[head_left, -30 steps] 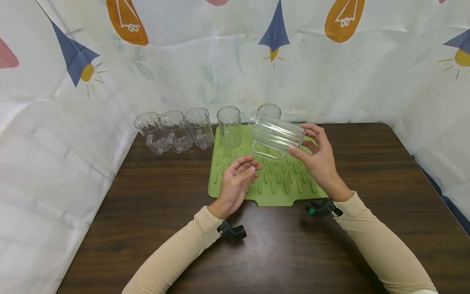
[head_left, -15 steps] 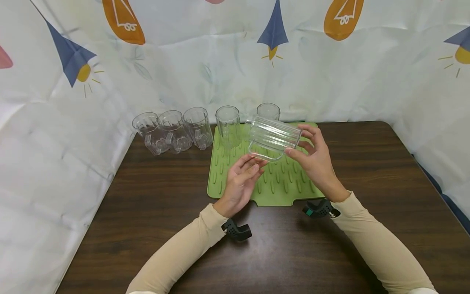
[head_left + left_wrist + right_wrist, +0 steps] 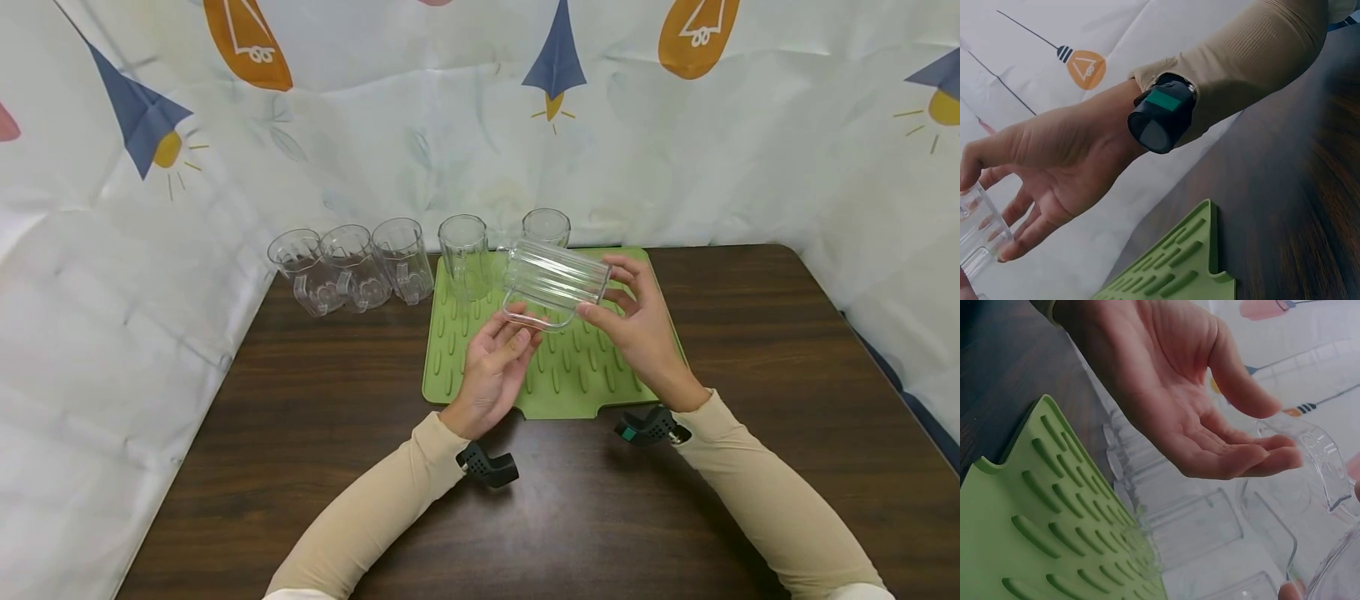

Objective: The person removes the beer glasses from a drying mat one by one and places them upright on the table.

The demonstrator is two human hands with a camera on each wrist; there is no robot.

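Note:
A clear ribbed mug [image 3: 558,275] is held tilted on its side above the green mat [image 3: 562,407]. My right hand [image 3: 641,329] grips one end of it between thumb and fingers, also visible in the left wrist view, where the right hand [image 3: 1060,162] surrounds part of the clear mug [image 3: 979,234]. My left hand [image 3: 491,375] is at the mug's handle, fingers loosely bent and overlapping it. In the right wrist view the left hand [image 3: 1166,394] has thumb and fingers apart beside the clear handle [image 3: 1329,469]; firm contact cannot be made out.
Two clear mugs stand on the mat's back part, a left one [image 3: 463,258] and one behind the held mug [image 3: 546,223]. Three more, including the leftmost mug [image 3: 306,275], stand left of the mat on the dark wooden table [image 3: 352,367]. A patterned white curtain [image 3: 465,108] hangs behind.
My left hand has moved right and slightly up to the mug's handle. The right hand has brought the tilted mug slightly left.

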